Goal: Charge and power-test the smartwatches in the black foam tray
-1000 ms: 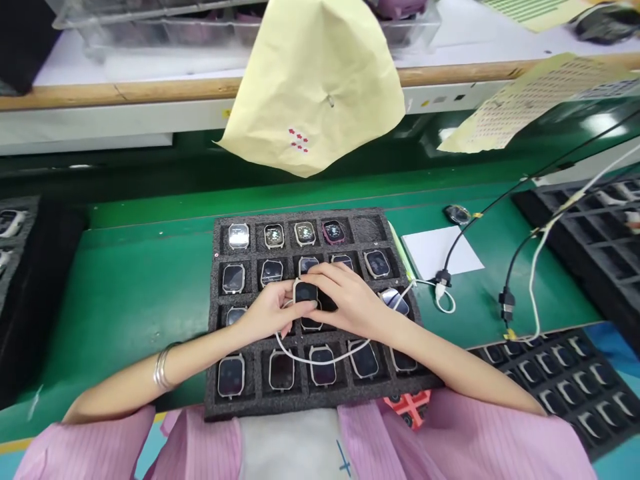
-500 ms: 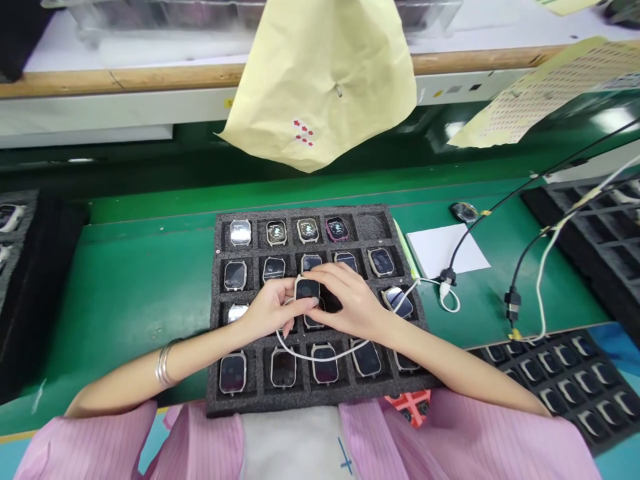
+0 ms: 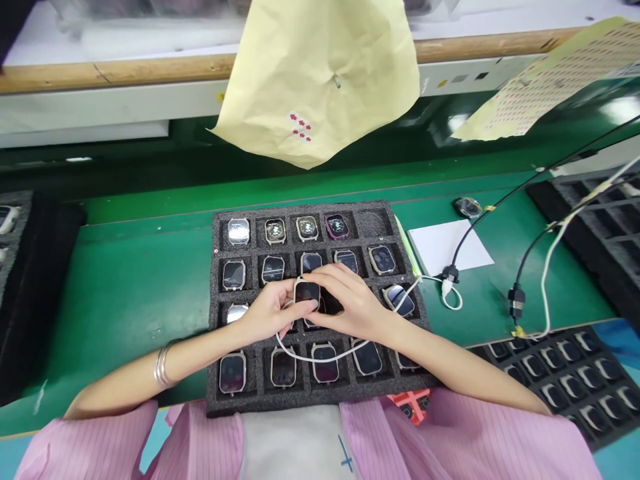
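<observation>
My left hand [image 3: 270, 310] and my right hand [image 3: 347, 303] meet over the middle of a black foam tray [image 3: 217, 400]. Together they hold one smartwatch body [image 3: 307, 293] with a dark screen, fingers closed round its edges. A white cable [image 3: 300, 355] loops from under my hands across the tray's lower row and runs off to the right. Several more watch bodies [image 3: 239, 231] sit face up in the tray's pockets. The far right pocket of the top row [image 3: 373, 223] is empty.
The tray lies on a green mat [image 3: 135, 287]. A white paper [image 3: 447, 243], black and white cables [image 3: 515, 297] and a small round part [image 3: 466, 207] lie to the right. More black trays [image 3: 565, 373] stand right and left. A yellow envelope [image 3: 320, 73] hangs above.
My hands stay on the same watch body over the tray's middle. Only the camera has shifted slightly.
</observation>
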A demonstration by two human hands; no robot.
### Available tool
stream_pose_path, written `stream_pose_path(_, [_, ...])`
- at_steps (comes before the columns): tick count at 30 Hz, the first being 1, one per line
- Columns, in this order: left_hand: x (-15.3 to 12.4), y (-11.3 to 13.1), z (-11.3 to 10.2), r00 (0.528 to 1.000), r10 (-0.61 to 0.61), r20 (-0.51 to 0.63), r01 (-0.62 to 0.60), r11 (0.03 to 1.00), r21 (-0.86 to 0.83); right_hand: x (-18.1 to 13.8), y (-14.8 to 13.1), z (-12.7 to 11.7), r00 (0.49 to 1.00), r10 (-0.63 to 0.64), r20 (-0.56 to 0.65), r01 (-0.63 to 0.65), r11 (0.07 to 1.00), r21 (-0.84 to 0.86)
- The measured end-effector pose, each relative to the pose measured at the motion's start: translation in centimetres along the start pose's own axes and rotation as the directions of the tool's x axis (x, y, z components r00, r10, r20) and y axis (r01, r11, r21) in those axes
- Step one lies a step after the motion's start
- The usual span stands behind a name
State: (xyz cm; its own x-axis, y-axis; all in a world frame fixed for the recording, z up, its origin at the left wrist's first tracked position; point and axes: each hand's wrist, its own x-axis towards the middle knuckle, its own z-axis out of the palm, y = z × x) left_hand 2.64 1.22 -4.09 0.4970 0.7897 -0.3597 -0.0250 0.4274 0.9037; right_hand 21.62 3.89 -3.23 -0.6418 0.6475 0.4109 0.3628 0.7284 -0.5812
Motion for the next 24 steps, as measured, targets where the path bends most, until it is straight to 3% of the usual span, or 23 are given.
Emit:
stream_pose_path(10, [-0.1,0.1,0.0,1.000,-0.012,0.018,0.012,1.000,-0.002,-0.2,0.2,0.1,0.999,-0.031,-0.027,0.031,0.999,0.027])
stream_pose_path(13, [-0.2,0.2,-0.2,0.999,-0.020,0.031,0.021,0.999,-0.035,-0.2,0.2,-0.2,1.000,0.001,-0.009,0.000,0.988,0.157])
stream_pose_path(15, [-0.3,0.3,-0.4,0.997,-0.019,0.075,0.024,0.997,-0.068,0.0,0.1,-0.6,1.000,0.019,0.020,-0.024,0.944,0.328])
stream_pose_path(18, [-0.5,0.5,-0.8,0.973,0.011,0.229,0.022,0.990,-0.142,0.3,-0.1,-1.0,0.998,0.025,0.063,-0.057,0.824,0.564])
stream_pose_path(21, [-0.7,0.7,-1.1,0.931,0.049,0.360,0.030,0.977,-0.210,0.5,-0.4,-1.1,0.996,0.041,0.077,-0.083,0.716,0.693])
stream_pose_path(24, [-0.8,0.6,-1.2,0.923,0.053,0.381,0.041,0.971,-0.234,0.7,-0.6,-0.9,0.993,0.076,0.093,-0.120,0.659,0.743])
